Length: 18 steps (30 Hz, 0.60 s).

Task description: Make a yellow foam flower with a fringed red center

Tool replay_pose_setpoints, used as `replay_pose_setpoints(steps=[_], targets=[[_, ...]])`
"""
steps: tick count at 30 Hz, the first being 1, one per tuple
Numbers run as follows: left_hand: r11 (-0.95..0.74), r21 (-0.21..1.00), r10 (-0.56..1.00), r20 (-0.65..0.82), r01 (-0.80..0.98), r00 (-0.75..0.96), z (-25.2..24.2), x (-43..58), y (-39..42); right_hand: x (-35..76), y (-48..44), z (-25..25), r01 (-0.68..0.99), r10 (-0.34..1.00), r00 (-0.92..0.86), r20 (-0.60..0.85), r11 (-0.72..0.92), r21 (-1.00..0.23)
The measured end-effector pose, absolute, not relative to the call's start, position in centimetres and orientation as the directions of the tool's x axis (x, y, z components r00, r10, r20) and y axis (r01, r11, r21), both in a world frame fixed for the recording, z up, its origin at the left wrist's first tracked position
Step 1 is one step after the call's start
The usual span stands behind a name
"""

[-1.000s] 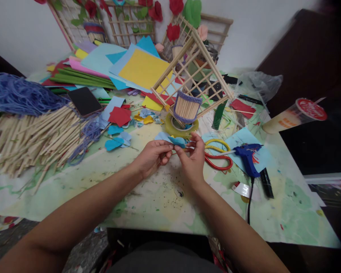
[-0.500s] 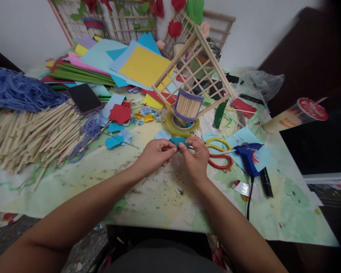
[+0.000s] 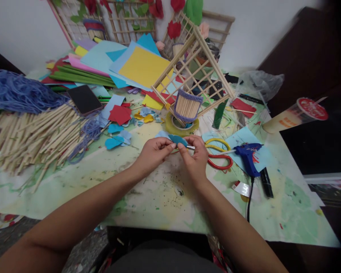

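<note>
A small blue paper petal [image 3: 177,140] is held between my two hands above the table's middle. My left hand [image 3: 156,152] pinches its left end between thumb and fingers. At the right end, my right hand [image 3: 195,155] grips it with the thumb in front. Scissors [image 3: 219,162] with one red and one yellow handle lie just right of my right hand, their blades partly hidden behind it. Beyond the petal stands a roll of yellowish tape [image 3: 173,127], with a stick lattice frame [image 3: 216,70] tilted on it. More blue petals [image 3: 114,142] lie to the left.
A blue glue gun [image 3: 247,155] with a black cord rests at right, near a tilted drink cup [image 3: 295,115]. Many thin sticks [image 3: 36,132], purple yarn [image 3: 19,91] and a phone [image 3: 84,99] cover the left. Coloured paper sheets [image 3: 144,66] are piled behind.
The blue petal has turned a little in my fingers and shows more of its flat face. Both hands stay nearly in place, and the scissor blades show slightly more.
</note>
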<state>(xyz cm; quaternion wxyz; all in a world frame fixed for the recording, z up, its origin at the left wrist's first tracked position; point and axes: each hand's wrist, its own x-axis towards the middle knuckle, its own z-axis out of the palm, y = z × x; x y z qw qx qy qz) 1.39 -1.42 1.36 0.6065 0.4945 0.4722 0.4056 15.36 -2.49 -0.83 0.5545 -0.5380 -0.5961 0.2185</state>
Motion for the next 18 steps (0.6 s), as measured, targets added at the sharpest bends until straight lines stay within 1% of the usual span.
replay_pose_setpoints(steps=[2, 4, 7, 9, 12, 15, 18], targets=[[0.262, 0.944, 0.946, -0.21, -0.2, 0.248, 1.6, 1.3, -1.3, 15.3, -2.7, -0.7, 0.406, 0.879, 0.208, 0.43, 0.323, -0.855], [0.33, 0.873, 0.928, -0.229, -0.36, 0.294, 1.8, 1.2, -1.2, 15.2, -2.8, -0.7, 0.388, 0.873, 0.224, 0.434, 0.329, -0.861], [0.421, 0.751, 0.894, -0.247, -0.509, 0.375, 1.9, 1.1, -1.1, 14.9, -2.8, -1.0, 0.302, 0.891, 0.21, 0.403, 0.333, -0.893], [0.466, 0.692, 0.872, -0.257, -0.551, 0.416, 1.9, 1.1, -1.2, 14.7, -2.8, -1.2, 0.222, 0.924, 0.153, 0.349, 0.312, -0.924], [0.497, 0.664, 0.854, -0.264, -0.558, 0.447, 1.9, 1.2, -1.3, 14.3, -2.7, -1.5, 0.106, 0.96, 0.052, 0.273, 0.267, -0.958], [0.476, 0.701, 0.865, -0.266, -0.531, 0.425, 1.7, 1.4, -1.4, 14.2, -2.8, -1.6, 0.063, 0.964, 0.023, 0.266, 0.264, -0.962], [0.349, 0.79, 0.924, -0.202, -0.503, 0.325, 1.3, 1.6, -1.4, 14.3, -2.8, -1.6, 0.071, 0.955, 0.022, 0.297, 0.295, -0.953]])
